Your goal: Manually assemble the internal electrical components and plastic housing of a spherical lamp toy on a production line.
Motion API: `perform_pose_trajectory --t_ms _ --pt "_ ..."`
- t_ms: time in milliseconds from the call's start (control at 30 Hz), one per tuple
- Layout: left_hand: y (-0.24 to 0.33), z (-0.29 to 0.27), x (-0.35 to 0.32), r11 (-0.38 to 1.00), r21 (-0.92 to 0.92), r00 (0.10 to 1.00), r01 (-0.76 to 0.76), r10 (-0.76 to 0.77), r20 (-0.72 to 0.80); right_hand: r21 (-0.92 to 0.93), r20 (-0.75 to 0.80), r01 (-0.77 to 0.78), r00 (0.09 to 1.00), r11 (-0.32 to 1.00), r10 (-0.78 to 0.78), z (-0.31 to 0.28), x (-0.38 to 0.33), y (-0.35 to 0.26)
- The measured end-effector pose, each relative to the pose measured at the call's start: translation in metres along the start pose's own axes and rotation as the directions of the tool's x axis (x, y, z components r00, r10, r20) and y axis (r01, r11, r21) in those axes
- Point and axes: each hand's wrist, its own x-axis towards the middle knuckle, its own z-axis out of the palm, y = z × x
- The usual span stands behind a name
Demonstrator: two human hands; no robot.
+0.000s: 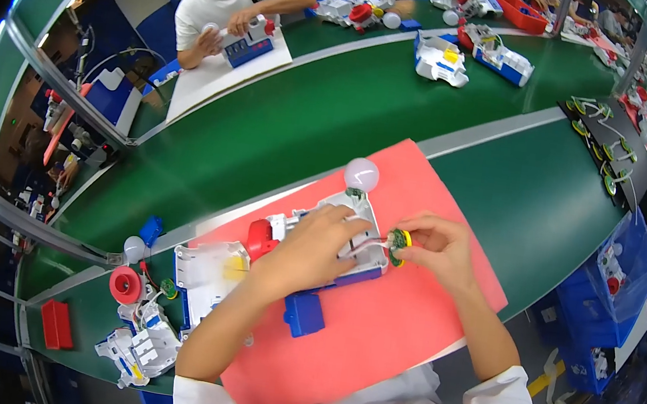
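Observation:
A white plastic housing with blue edges (375, 241) lies open on the pink mat. My left hand (314, 241) is over it, fingers bent down into it and gripping; the palm hides part of the inside. My right hand (440, 250) pinches a small round circuit board with a yellow rim (397, 246) just right of the housing. Pale wires (371, 244) run from the board into the housing. A white bulb-like dome (361, 175) is at the housing's far end, and a red round part (261, 239) is by its left end.
A blue cover (304, 313) lies on the pink mat (371, 337). At left are a white shell (205, 276), a partly assembled unit (145, 342) and a red bin (57, 324). Across the green conveyor (268, 130), a co-worker (234, 5) handles another unit. Boards with wires lie on a black tray (602, 139).

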Motion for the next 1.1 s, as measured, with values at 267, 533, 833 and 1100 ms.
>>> perform_pose_trajectory --t_ms 267,533,833,1100 --pt "-0.003 -0.004 0.001 0.994 0.06 0.993 0.087 -0.091 0.075 -0.474 0.272 0.063 0.959 0.878 0.078 -0.019 0.002 -0.015" --pt "-0.004 -0.013 0.014 0.997 -0.032 0.97 0.074 -0.065 0.235 -0.502 0.274 0.063 0.957 0.862 0.09 -0.029 0.0 -0.01" --pt "0.001 0.028 0.012 0.991 0.108 0.992 0.084 -0.072 -0.108 -0.583 0.176 0.104 0.984 0.806 0.001 -0.012 0.005 -0.004" --pt "0.0 0.037 0.012 0.994 0.054 0.974 0.099 -0.085 -0.209 -0.412 0.132 0.175 0.983 0.894 -0.131 0.003 0.008 0.008"
